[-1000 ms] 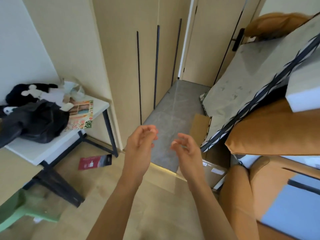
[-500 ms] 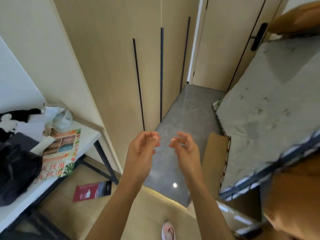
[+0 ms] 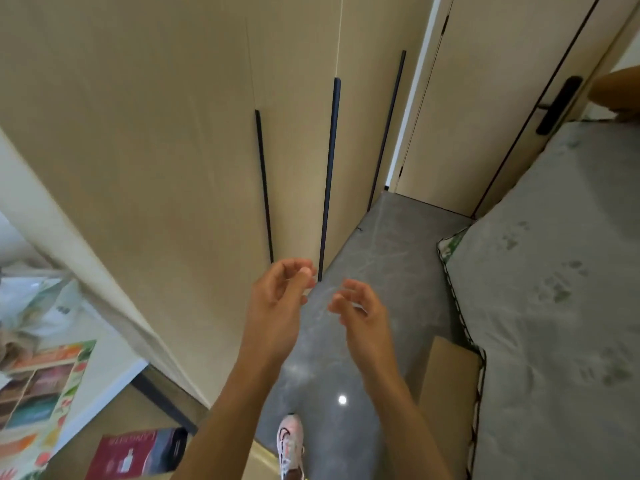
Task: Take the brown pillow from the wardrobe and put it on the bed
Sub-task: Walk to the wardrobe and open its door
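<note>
Two empty hands hover ahead of you: your left hand (image 3: 277,299), fingers loosely curled, sits nearest the wardrobe (image 3: 194,140) and its dark handle strips, likely readied to pull one. Your right hand (image 3: 363,313) waits just beside it, holding nothing. All doors are closed, so the brown pillow is hidden. On the right lies the bed (image 3: 554,306).

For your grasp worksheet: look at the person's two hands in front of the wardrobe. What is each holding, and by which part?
Nothing is held. The left hand and right hand are both empty, fingers loosely curled, in front of the closed wardrobe.
</note>
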The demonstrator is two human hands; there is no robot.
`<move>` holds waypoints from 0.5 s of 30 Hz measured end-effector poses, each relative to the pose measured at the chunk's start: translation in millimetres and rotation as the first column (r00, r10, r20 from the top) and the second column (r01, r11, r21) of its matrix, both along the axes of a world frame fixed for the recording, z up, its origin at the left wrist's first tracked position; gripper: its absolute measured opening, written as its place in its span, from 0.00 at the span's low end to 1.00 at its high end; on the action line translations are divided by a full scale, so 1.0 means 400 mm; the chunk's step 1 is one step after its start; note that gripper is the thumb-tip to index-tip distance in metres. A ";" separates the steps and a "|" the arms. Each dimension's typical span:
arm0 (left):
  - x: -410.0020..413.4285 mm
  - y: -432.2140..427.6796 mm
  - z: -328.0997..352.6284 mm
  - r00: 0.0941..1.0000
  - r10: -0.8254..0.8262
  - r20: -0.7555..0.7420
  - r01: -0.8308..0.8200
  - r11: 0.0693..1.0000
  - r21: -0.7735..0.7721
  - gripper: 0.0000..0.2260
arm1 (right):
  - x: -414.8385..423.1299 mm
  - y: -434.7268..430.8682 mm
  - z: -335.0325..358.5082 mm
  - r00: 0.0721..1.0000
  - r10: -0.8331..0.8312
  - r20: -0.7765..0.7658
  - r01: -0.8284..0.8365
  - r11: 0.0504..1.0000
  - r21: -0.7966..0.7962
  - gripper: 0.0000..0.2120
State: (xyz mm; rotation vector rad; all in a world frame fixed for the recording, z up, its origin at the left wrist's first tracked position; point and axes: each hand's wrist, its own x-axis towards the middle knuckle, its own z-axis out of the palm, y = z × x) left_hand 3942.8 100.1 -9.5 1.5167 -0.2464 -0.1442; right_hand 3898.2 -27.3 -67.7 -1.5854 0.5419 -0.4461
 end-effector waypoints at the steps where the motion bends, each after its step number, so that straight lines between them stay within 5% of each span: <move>1: 0.061 -0.032 -0.005 1.000 -0.002 -0.006 0.002 1.000 0.000 0.07 | 0.055 -0.031 0.000 1.000 0.001 -0.008 -0.001 1.000 -0.010 0.12; 15: 0.710 -0.345 0.048 0.987 0.160 0.017 -0.160 0.987 0.013 0.06 | 0.660 -0.340 0.049 0.994 0.110 0.011 -0.110 0.994 0.021 0.10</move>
